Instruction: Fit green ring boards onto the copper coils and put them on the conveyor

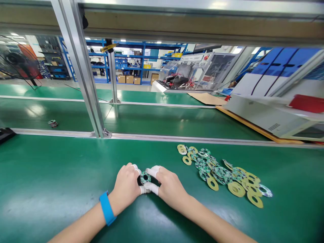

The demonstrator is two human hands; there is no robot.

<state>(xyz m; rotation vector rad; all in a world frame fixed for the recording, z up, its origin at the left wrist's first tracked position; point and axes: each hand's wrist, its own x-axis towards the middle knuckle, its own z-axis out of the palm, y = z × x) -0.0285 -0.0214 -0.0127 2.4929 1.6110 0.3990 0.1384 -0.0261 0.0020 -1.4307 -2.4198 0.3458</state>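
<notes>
Between my two hands, just above the green table, is a small ring-shaped circuit board (145, 178) with a dark hole in its middle. My left hand (128, 180) grips it from the left, its fingers closed and some tips in white finger covers. From the right, my right hand (162, 181) pinches it between white-covered thumb and fingers. Dark material shows beside the board inside both hands; what it is I cannot make out. To the right of my hands lies a loose pile of ring-shaped circuit boards (202, 164), some with yellow faces up, such as one yellow ring (236, 189).
Behind the green table (63, 179) runs a metal rail (162, 137) with an upright post (81, 67). Beyond it, a small round part (53, 123) sits on a green belt. A pale metal box (268, 114) stands at back right. A dark object (6, 135) lies at far left.
</notes>
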